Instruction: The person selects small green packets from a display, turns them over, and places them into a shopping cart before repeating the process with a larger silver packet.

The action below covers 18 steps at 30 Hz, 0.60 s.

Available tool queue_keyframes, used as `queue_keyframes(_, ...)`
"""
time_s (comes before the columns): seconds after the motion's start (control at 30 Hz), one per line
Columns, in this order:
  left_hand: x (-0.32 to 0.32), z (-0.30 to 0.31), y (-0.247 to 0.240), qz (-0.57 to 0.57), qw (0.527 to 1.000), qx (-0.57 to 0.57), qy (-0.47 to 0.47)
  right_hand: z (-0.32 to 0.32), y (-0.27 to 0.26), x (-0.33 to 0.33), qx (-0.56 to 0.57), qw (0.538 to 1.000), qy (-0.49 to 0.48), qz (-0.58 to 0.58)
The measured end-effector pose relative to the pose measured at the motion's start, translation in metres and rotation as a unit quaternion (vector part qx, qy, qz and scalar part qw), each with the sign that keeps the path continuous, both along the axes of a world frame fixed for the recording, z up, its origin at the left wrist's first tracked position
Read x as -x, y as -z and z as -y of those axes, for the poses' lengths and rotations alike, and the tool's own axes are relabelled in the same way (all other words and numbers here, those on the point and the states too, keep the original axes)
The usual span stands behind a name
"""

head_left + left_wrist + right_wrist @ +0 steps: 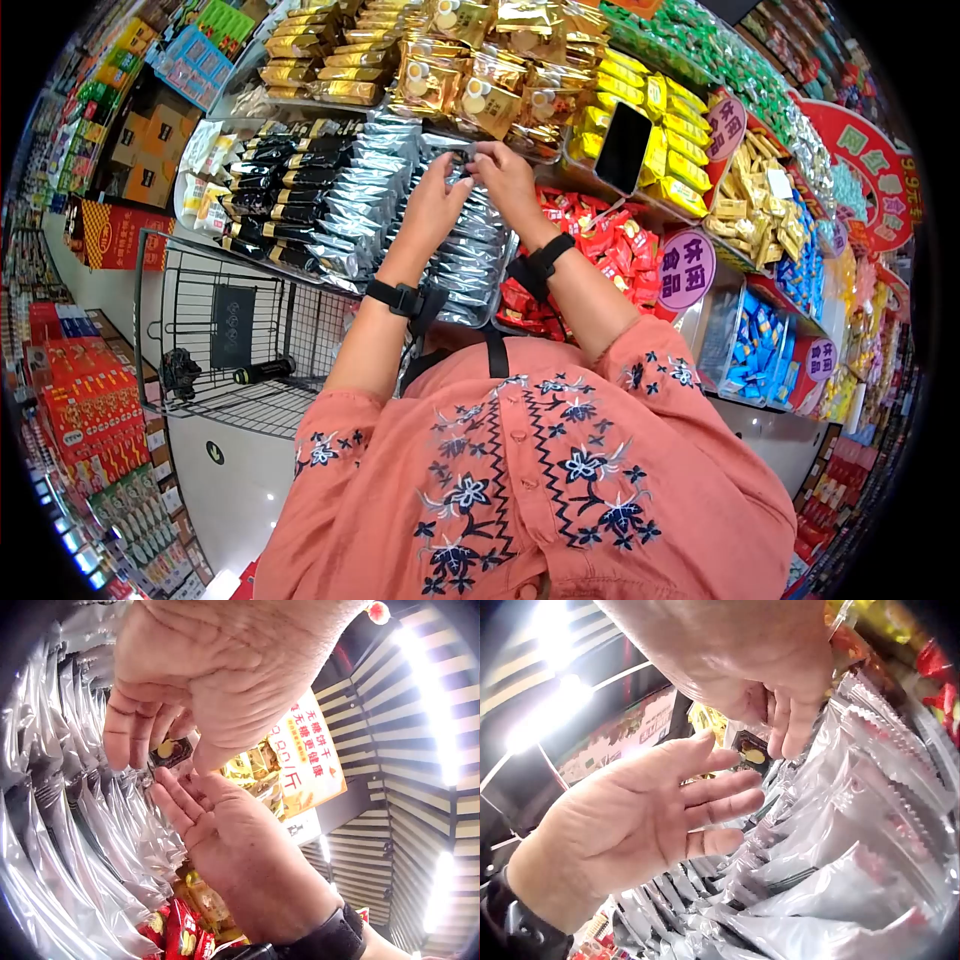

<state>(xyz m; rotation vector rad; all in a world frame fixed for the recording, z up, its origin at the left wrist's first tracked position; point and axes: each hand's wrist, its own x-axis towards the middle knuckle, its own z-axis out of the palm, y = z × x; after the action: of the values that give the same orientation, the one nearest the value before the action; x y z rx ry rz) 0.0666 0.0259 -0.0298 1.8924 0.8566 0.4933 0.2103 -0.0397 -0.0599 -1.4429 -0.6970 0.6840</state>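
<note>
Both hands reach over the far end of a row of silver foil packets (465, 250). My left hand (440, 205) has its fingers slightly bent, with the thumb apart from them. Close beside it, my right hand (510, 185) reaches forward with fingers loosely bent. Between the hands shows a small dark packet (172, 752) with a round yellow picture, near the fingertips of both. In the right wrist view the left palm (637, 817) faces the camera, fingers stretched towards the dark packet. Neither hand visibly grips anything.
Gold packets (490, 85) fill the bins behind. Black packets (285, 190) lie to the left, red ones (615, 245) to the right. A phone (623, 147) lies on yellow packets (675, 150). A wire shopping cart (235, 330) stands at the left.
</note>
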Motion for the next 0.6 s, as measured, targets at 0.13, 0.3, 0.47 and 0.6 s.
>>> queue_keyframes(0.13, -0.004, -0.002, 0.011, -0.010, 0.999, -0.034, 0.001, 0.007, 0.001, -0.002, -0.030, 0.999, -0.010, 0.006)
queue_keyframes(0.3, -0.005, -0.005, 0.011, -0.016, 0.998, -0.061, -0.009, 0.015, -0.001, -0.002, -0.013, 1.000, -0.003, 0.022)
queue_keyframes(0.47, -0.008, -0.011, 0.019, -0.010, 0.994, -0.111, -0.004, 0.010, 0.011, -0.006, 0.002, 0.997, -0.026, 0.069)
queue_keyframes(0.6, -0.011, -0.013, 0.016, -0.023, 0.996, -0.089, -0.005, 0.006, 0.021, -0.007, 0.005, 0.996, -0.029, 0.087)
